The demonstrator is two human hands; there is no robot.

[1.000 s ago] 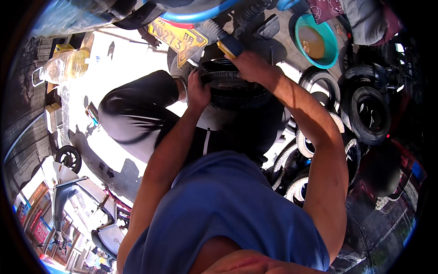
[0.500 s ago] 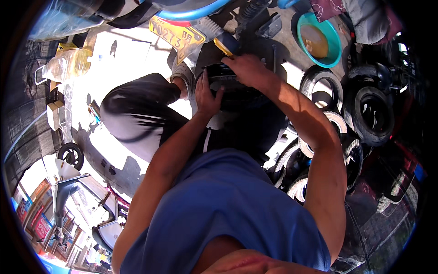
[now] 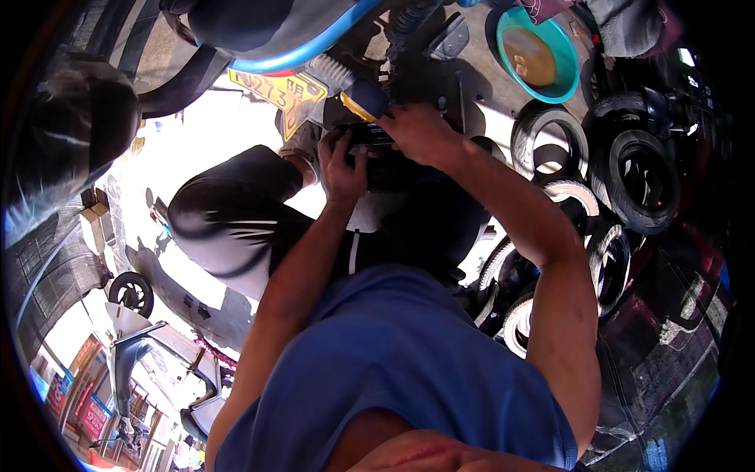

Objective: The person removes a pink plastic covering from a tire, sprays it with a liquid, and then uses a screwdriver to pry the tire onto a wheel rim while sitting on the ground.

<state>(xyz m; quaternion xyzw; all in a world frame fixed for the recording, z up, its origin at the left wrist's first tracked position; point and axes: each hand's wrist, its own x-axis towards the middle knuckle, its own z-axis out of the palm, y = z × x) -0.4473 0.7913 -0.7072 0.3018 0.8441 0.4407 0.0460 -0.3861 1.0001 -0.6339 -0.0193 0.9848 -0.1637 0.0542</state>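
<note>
A black, shiny, curved object (image 3: 371, 135), apparently a tire, lies in shadow between my legs. My left hand (image 3: 343, 169) grips its near left side, fingers curled over it and thumb apart. My right hand (image 3: 421, 134) is closed at its far edge; what the fingers hold is hidden. Just beyond the right knuckles is a dark cylindrical part with a yellow edge (image 3: 358, 108), touching or nearly touching the fingers. It lines up with a grey ribbed part (image 3: 333, 71) of a blue-trimmed scooter (image 3: 307, 57). The tire's lower part is lost in darkness.
The scooter's yellow licence plate (image 3: 279, 96) hangs just beyond my hands. A turquoise basin (image 3: 571, 67) of brownish water stands at far right. Several used tires (image 3: 550, 141) are piled at right. A small wheel (image 3: 131, 294) and a parked scooter (image 3: 157, 354) are at left.
My left hand's fingers have gone from nearly straight to curled over the black object. My right hand stays closed at its far edge. The view has shifted, bringing the scooter further left in the picture.
</note>
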